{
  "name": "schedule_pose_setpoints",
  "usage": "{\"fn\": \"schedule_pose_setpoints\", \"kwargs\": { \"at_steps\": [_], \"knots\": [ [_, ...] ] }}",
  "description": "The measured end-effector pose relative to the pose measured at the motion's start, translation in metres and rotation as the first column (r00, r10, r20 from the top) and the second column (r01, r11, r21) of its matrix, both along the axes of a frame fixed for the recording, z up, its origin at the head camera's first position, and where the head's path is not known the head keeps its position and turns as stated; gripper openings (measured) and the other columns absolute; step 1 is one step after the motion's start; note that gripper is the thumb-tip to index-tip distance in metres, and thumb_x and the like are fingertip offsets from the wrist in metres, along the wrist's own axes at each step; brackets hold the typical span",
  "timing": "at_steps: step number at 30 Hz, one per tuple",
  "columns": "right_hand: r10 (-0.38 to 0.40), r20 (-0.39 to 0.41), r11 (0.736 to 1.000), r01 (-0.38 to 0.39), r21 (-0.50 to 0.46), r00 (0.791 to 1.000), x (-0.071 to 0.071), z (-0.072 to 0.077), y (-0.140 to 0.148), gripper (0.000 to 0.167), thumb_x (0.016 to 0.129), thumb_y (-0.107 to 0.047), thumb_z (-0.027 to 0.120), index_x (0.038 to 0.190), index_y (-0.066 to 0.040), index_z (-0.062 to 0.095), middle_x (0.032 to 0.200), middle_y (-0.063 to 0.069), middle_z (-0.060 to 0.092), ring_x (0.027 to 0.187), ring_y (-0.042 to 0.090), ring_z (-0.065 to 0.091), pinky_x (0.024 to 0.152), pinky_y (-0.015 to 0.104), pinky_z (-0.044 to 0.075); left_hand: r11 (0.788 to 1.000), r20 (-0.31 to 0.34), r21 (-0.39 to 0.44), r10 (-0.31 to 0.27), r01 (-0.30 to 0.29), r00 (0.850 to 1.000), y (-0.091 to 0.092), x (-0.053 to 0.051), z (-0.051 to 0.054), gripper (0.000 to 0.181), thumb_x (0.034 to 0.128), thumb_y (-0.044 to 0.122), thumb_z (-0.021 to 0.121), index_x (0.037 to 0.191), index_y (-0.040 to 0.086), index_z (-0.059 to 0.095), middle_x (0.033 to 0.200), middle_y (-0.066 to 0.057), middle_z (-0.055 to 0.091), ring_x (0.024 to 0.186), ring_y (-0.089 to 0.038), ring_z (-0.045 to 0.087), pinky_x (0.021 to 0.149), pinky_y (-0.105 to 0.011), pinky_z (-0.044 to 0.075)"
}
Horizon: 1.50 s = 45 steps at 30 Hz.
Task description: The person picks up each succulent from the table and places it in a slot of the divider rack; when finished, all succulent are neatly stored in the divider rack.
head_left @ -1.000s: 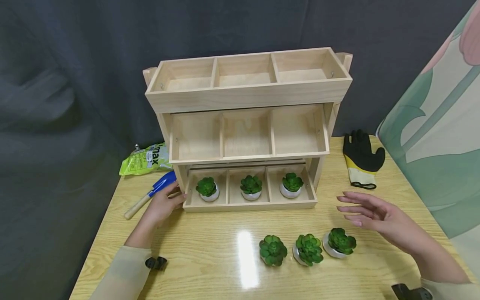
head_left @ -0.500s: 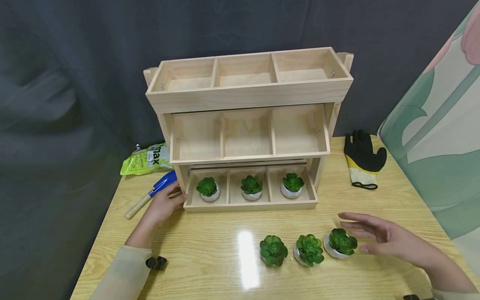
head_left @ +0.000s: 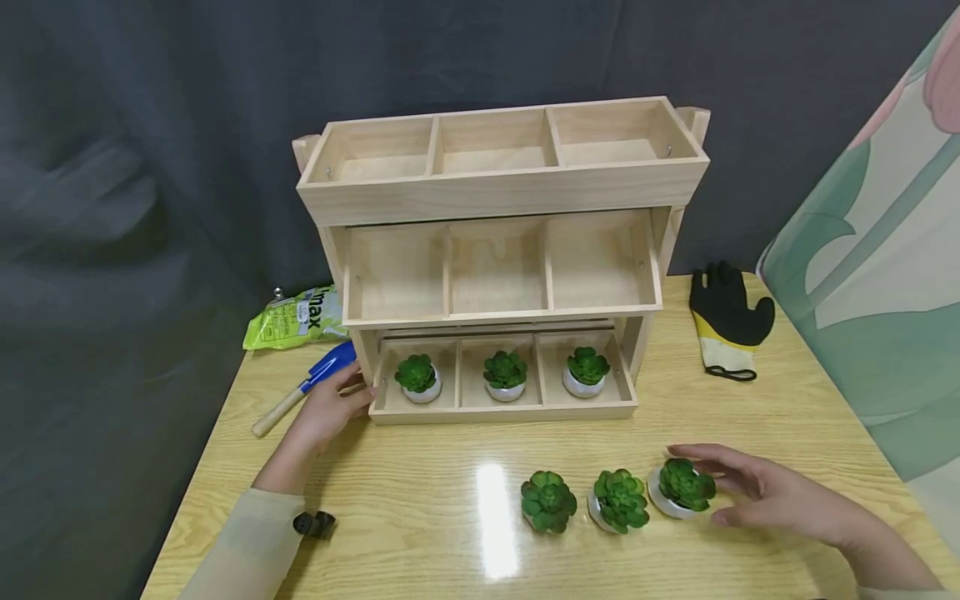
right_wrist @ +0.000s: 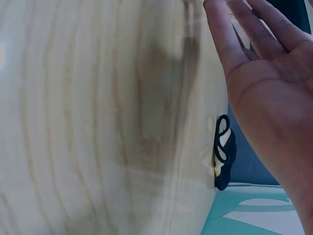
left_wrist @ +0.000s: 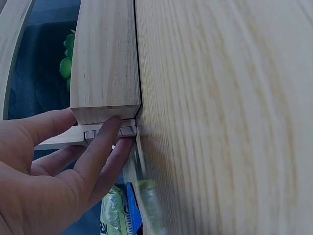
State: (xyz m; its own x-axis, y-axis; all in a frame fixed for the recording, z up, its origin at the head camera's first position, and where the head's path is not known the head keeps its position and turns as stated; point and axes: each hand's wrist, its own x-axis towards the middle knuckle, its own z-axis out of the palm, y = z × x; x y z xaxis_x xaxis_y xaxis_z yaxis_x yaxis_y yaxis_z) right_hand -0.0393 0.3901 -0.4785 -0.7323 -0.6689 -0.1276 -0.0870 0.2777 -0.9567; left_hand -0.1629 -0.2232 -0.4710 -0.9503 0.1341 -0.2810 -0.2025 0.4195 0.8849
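In the head view, a three-tier wooden shelf (head_left: 502,190) stands on the table. Its bottom tray (head_left: 504,415) holds three potted succulents, one per compartment, the middle one (head_left: 506,375) among them. My left hand (head_left: 326,412) touches that tray's left end; up close in the left wrist view, the fingers of the hand (left_wrist: 73,161) lie against the wooden corner (left_wrist: 105,115). Three more succulents, left (head_left: 548,502), middle (head_left: 620,500) and right (head_left: 682,487), sit in front of the shelf. Around the right one my right hand (head_left: 780,500) is spread, fingers behind, thumb in front; contact is unclear.
A blue trowel (head_left: 330,364) with a wooden handle and a green bag (head_left: 296,319) lie left of the shelf. A black and yellow glove (head_left: 726,321) lies to its right. Behind hangs a dark curtain (head_left: 480,50), with a patterned cloth (head_left: 885,275) at the right.
My right hand has moved down and slightly left, from above the table to the rightmost loose succulent. My left hand has stayed at the tray's end.
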Motion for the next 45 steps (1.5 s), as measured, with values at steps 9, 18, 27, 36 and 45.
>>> {"fn": "schedule_pose_setpoints", "kwargs": {
  "at_steps": [9, 18, 27, 36, 45],
  "knots": [
    [-0.039, -0.040, 0.995, 0.043, 0.095, 0.998, 0.000, -0.009, -0.007, 0.075, 0.097, -0.006, 0.076, 0.162, -0.005, 0.040, 0.158, -0.023, 0.051, 0.139, -0.021, 0.042, 0.106, 0.003, 0.039, 1.000, 0.009, 0.006, -0.003, 0.003, 1.000, 0.000, -0.001, 0.001, 0.071, 0.1101, 0.014, 0.060, 0.172, 0.013, 0.024, 0.166, -0.029, 0.041, 0.151, -0.049, 0.047, 0.115, -0.054, 0.055],
    [-0.044, -0.106, 0.985, 0.061, 0.163, 0.993, -0.001, -0.011, -0.011, 0.070, 0.096, -0.013, 0.079, 0.157, -0.008, 0.046, 0.151, -0.010, 0.056, 0.130, -0.013, 0.052, 0.101, 0.007, 0.047, 1.000, -0.001, 0.006, -0.001, 0.001, 1.000, -0.001, -0.001, 0.000, 0.070, 0.1097, 0.012, 0.060, 0.171, 0.011, 0.026, 0.164, -0.031, 0.042, 0.150, -0.050, 0.048, 0.114, -0.053, 0.056],
    [-0.051, -0.067, 0.987, 0.061, 0.151, 0.996, -0.003, -0.012, -0.012, 0.067, 0.097, -0.013, 0.079, 0.155, -0.007, 0.046, 0.149, -0.013, 0.055, 0.127, -0.009, 0.054, 0.100, 0.008, 0.048, 1.000, -0.004, 0.015, -0.003, 0.003, 1.000, -0.002, -0.002, -0.002, 0.071, 0.1093, 0.012, 0.061, 0.171, 0.010, 0.025, 0.165, -0.031, 0.041, 0.151, -0.051, 0.046, 0.115, -0.053, 0.055],
    [-0.076, -0.013, 0.985, 0.077, 0.157, 0.997, -0.005, -0.014, -0.009, 0.066, 0.097, -0.012, 0.078, 0.154, -0.008, 0.046, 0.146, -0.027, 0.053, 0.127, -0.014, 0.050, 0.097, 0.007, 0.047, 1.000, 0.011, 0.022, 0.009, -0.009, 1.000, -0.002, -0.002, -0.002, 0.072, 0.1088, 0.012, 0.062, 0.171, 0.010, 0.026, 0.166, -0.031, 0.041, 0.152, -0.050, 0.046, 0.115, -0.053, 0.055],
    [-0.112, -0.027, 0.979, 0.115, 0.166, 0.993, -0.006, -0.015, -0.005, 0.068, 0.098, -0.008, 0.076, 0.157, -0.010, 0.044, 0.144, -0.026, 0.053, 0.126, -0.013, 0.051, 0.093, 0.009, 0.047, 0.999, 0.011, 0.029, 0.021, -0.021, 1.000, -0.002, -0.003, -0.003, 0.070, 0.1086, 0.010, 0.062, 0.170, 0.009, 0.028, 0.165, -0.031, 0.041, 0.151, -0.050, 0.047, 0.115, -0.051, 0.056]
  ]
}}
